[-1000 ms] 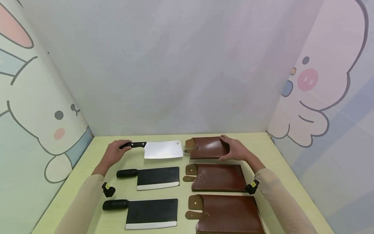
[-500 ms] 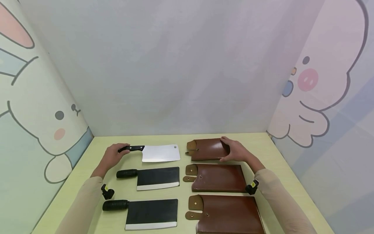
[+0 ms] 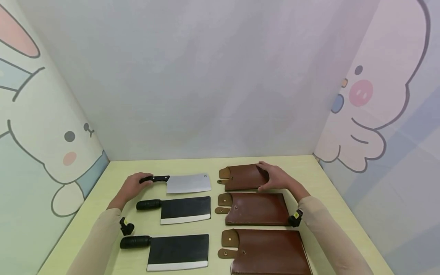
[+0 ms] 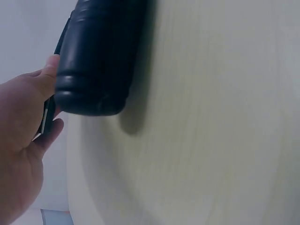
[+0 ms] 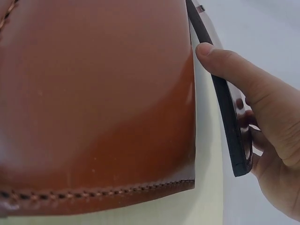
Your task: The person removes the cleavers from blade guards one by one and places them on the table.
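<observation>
At the back left of the table, my left hand [image 3: 132, 186] pinches the end of the black handle of a silver cleaver [image 3: 188, 183], its blade pointing right. Thumb and fingers of that hand [image 4: 21, 108] show on either side of the handle in the left wrist view. Across from it, my right hand [image 3: 277, 177] grips the right end of a small brown leather sheath [image 3: 242, 177], whose flap end faces the cleaver. In the right wrist view the thumb lies on the near edge of this sheath [image 5: 228, 122], with fingers behind it.
Two dark-bladed cleavers [image 3: 185, 210] [image 3: 179, 252] with black handles lie in front of the silver one. Two larger brown sheaths [image 3: 259, 208] [image 3: 271, 250] lie to their right. A grey wall [image 3: 213, 95] rises behind the pale yellow table [image 3: 330, 229].
The silver cleaver has come toward me with my left hand, close to the dark cleaver in front. The held sheath has also come slightly nearer, toward the middle sheath.
</observation>
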### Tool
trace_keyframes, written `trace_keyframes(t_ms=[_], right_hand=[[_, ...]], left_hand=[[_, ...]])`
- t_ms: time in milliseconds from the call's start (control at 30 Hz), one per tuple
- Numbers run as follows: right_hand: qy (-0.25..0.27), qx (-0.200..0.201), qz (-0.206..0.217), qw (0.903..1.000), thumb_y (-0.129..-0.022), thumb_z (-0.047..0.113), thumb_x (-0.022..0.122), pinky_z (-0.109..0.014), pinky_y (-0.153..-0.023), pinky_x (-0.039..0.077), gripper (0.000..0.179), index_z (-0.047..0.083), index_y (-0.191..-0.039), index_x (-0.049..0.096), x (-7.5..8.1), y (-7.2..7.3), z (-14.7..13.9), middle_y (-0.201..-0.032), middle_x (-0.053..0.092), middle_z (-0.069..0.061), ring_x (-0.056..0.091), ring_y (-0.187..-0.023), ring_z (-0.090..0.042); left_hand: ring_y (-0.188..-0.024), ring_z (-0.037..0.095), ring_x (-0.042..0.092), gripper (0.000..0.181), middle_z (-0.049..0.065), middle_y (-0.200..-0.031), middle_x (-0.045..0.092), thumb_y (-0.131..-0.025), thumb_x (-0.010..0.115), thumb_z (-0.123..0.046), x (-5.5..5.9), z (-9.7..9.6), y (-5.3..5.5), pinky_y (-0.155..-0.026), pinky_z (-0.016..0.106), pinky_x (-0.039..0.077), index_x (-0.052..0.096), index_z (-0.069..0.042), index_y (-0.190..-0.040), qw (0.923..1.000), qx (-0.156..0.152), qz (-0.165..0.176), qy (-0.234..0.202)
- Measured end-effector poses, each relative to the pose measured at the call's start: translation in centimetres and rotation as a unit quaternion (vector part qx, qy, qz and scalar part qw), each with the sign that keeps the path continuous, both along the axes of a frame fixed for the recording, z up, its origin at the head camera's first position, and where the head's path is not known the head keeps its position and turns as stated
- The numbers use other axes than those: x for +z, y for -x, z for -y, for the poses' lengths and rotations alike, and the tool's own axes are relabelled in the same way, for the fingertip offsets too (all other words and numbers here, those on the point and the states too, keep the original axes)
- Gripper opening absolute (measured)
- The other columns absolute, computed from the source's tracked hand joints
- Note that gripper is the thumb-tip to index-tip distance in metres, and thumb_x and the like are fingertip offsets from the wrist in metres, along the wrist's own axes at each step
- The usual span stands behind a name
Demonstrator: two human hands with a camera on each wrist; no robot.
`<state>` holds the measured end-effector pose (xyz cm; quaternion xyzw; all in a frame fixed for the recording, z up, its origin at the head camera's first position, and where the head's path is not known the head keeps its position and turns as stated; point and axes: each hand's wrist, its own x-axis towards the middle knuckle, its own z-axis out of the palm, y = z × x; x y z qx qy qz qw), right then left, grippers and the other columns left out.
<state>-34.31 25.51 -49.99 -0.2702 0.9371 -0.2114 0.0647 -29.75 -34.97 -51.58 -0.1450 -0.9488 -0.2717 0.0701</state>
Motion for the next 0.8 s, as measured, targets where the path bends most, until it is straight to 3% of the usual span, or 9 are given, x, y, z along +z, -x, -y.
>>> trace_keyframes(t_ms=[333,633,800], right_hand=[[-0.011,0.000,0.010,0.9999,-0.076,0.058,0.085,-0.060,-0.110,0.041,0.114,0.002,-0.159,0.031,-1.1,0.2,-0.3,-0.164,0.028,-0.023,0.039,-0.144,-0.045],[0.000,0.009,0.021,0.9997,-0.078,0.055,0.086,-0.059,-0.108,0.043,0.109,0.002,-0.158,0.035,-1.0,-0.1,-0.6,-0.160,0.037,-0.023,0.044,-0.140,-0.044],[0.006,0.000,0.025,0.9997,-0.080,0.058,0.082,-0.060,-0.112,0.039,0.104,0.005,-0.158,0.037,-0.7,-0.3,-0.8,-0.160,0.038,-0.019,0.039,-0.145,-0.042]], left_hand=[[-0.126,0.052,0.053,0.040,0.029,-0.131,0.063,-0.098,0.070,-0.016,-0.5,-0.1,-0.1,-0.105,0.065,0.041,0.065,0.005,-0.131,0.9991,-0.005,0.040,0.009],[-0.127,0.053,0.052,0.040,0.030,-0.132,0.062,-0.098,0.070,-0.015,-0.8,-0.2,0.3,-0.106,0.065,0.040,0.064,0.006,-0.131,0.9985,-0.009,0.050,0.020],[-0.131,0.054,0.048,0.045,0.032,-0.136,0.058,-0.100,0.068,-0.021,-0.8,-0.3,0.2,-0.107,0.066,0.039,0.061,0.007,-0.135,0.9979,0.000,0.062,0.016]])
